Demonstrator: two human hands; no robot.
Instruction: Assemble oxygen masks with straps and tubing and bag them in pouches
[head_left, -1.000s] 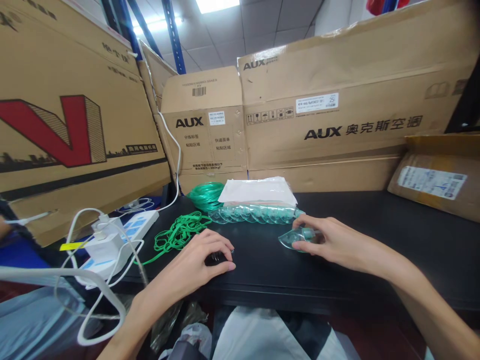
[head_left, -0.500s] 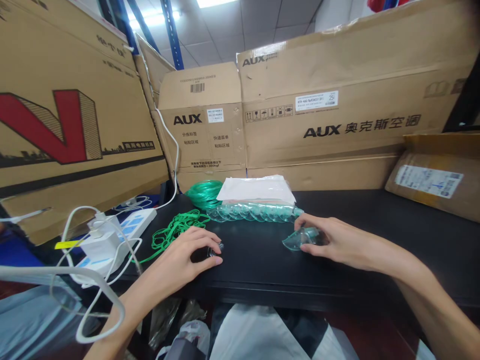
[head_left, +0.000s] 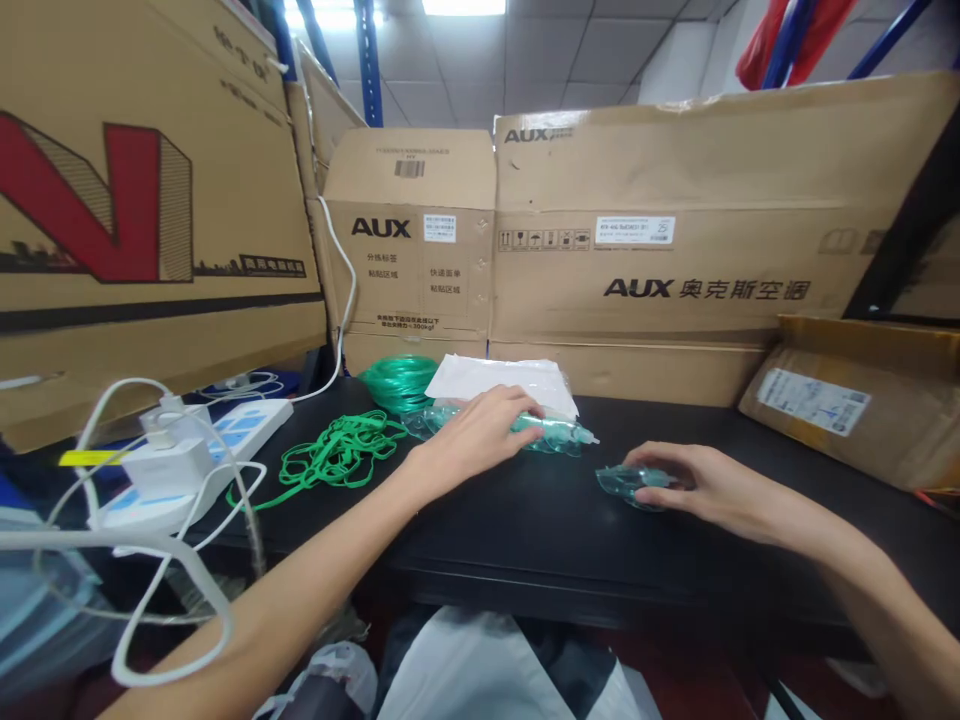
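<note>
My left hand (head_left: 480, 432) reaches forward over the black table (head_left: 525, 530) and rests, fingers curled, on a row of nested clear green-tinted plastic masks (head_left: 559, 437). What it grips I cannot make out. My right hand (head_left: 694, 480) lies at the right with its fingers closed round a single clear mask (head_left: 626, 484) on the table top. A stack of white plastic bags (head_left: 502, 380) lies just behind the row of masks.
A tangle of green elastic straps (head_left: 334, 455) and a coil of green tubing (head_left: 397, 378) lie at the left. A white power strip with plugs and cables (head_left: 187, 465) sits at the far left. Cardboard boxes (head_left: 645, 250) wall in the table's back and sides.
My left hand has left the small dark object near the table's front edge and moved forward onto the row of masks. My right hand with its mask has shifted slightly right.
</note>
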